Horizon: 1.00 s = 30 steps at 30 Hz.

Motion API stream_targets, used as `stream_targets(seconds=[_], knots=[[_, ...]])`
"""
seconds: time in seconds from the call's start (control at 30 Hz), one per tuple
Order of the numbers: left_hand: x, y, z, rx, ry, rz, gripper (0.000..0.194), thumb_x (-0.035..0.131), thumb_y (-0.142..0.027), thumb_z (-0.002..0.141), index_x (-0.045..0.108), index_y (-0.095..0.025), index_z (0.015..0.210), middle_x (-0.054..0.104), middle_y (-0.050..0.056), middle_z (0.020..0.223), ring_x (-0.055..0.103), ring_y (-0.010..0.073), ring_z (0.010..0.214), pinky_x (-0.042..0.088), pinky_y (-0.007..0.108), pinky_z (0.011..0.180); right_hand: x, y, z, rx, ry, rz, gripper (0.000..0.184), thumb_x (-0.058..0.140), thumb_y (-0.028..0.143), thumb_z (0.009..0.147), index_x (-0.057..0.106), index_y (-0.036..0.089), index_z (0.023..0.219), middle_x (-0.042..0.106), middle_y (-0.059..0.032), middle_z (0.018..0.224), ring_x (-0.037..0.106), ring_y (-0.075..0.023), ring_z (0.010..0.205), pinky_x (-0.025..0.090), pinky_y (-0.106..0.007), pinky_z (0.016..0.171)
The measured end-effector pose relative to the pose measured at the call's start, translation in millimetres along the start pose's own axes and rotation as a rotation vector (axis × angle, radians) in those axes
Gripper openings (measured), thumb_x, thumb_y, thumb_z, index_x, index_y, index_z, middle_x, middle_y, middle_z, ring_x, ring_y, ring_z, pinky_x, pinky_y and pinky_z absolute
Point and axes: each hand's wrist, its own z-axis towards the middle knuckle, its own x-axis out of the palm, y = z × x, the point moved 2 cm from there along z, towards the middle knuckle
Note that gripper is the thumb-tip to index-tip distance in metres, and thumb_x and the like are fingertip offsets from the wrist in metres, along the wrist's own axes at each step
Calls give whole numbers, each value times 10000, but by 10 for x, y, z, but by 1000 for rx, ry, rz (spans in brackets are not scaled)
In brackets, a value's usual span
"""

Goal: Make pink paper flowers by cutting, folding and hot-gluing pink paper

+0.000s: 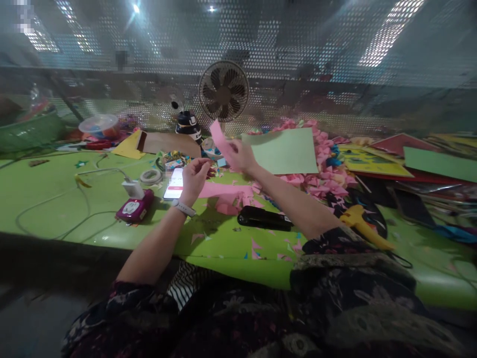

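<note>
My right hand is raised above the green table and pinches a pink paper strip that stands up from its fingers. My left hand, with a white watch on the wrist, hovers just left of it with fingers curled; I cannot make out anything in them. Below the hands lie pink paper pieces and a lit phone. A pale green sheet leans just behind my right hand.
A black stapler lies near my right forearm, a yellow glue gun further right. A pile of pink paper flowers, coloured card sheets, a small fan, a pink device with charger and cables and a tape roll surround the hands.
</note>
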Motion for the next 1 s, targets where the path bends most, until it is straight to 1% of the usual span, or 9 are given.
stream_targets(seconds=[0.07, 0.17, 0.23, 0.3, 0.47, 0.57, 0.7, 0.87, 1.0], knots=[[5, 3, 9, -34, 1, -82, 246, 765, -331, 736, 653, -176, 889, 713, 7, 757, 688, 108, 664, 510, 180, 559, -172, 57, -93, 27, -62, 156, 303, 561, 160, 836, 613, 106, 1129, 692, -78, 992, 620, -184, 898, 451, -269, 830], [68, 28, -23, -200, 112, -281, 302, 796, -397, 722, 642, -197, 888, 713, 3, 798, 702, 112, 754, 547, 203, 649, -331, 183, -431, 110, 135, 418, 439, 623, 172, 823, 539, 109, 1249, 659, -21, 805, 587, -145, 700, 469, -256, 686], [131, 44, -82, -310, 179, -361, 281, 823, -367, 697, 639, -185, 807, 654, -25, 662, 651, 84, 622, 524, 181, 589, -396, 273, -750, 146, 324, 528, 514, 622, 177, 837, 490, 136, 1332, 662, -14, 790, 564, -132, 629, 467, -251, 614], [191, 50, -154, -364, 195, -387, 252, 849, -288, 660, 640, -170, 738, 593, -47, 571, 551, 54, 489, 453, 152, 480, -469, 322, -1050, 157, 382, 567, 515, 579, 189, 866, 484, 169, 1371, 644, -2, 748, 534, -125, 590, 466, -250, 580], [312, 21, -313, -429, 299, -447, 239, 871, -240, 623, 670, -145, 711, 683, 11, 669, 606, 84, 571, 484, 177, 527, -572, 236, -1441, 11, 489, 710, 529, 481, 102, 810, 616, 271, 1293, 675, -59, 1178, 621, -172, 1034, 529, -338, 873], [336, 14, -387, -454, 376, -430, 251, 882, -268, 627, 690, -141, 726, 679, 9, 677, 589, 76, 569, 484, 182, 537, -555, 146, -1474, -52, 411, 672, 426, 557, 186, 817, 668, 256, 1223, 688, -66, 1146, 636, -180, 993, 528, -348, 852], [370, 39, -497, -399, 418, -364, 270, 846, -342, 693, 657, -152, 658, 582, -37, 570, 482, 41, 480, 412, 161, 471, -535, 187, -1513, -133, 206, 510, 199, 649, 371, 822, 747, 210, 886, 697, -63, 886, 612, -172, 803, 489, -300, 723], [467, 78, -621, -355, 449, -395, 231, 848, -297, 650, 717, -178, 798, 728, 23, 810, 662, 123, 733, 545, 252, 717, -522, 264, -1582, 36, 72, 503, 399, 635, 595, 807, 645, 204, 724, 535, 12, 619, 448, -124, 553, 379, -265, 541], [514, 61, -681, -390, 396, -447, 169, 759, -290, 734, 704, -186, 856, 751, 56, 886, 698, 179, 826, 564, 344, 824, -485, 201, -1573, 165, 41, 483, 447, 629, 638, 783, 553, 215, 660, 455, 39, 547, 387, -115, 494, 341, -268, 501]])
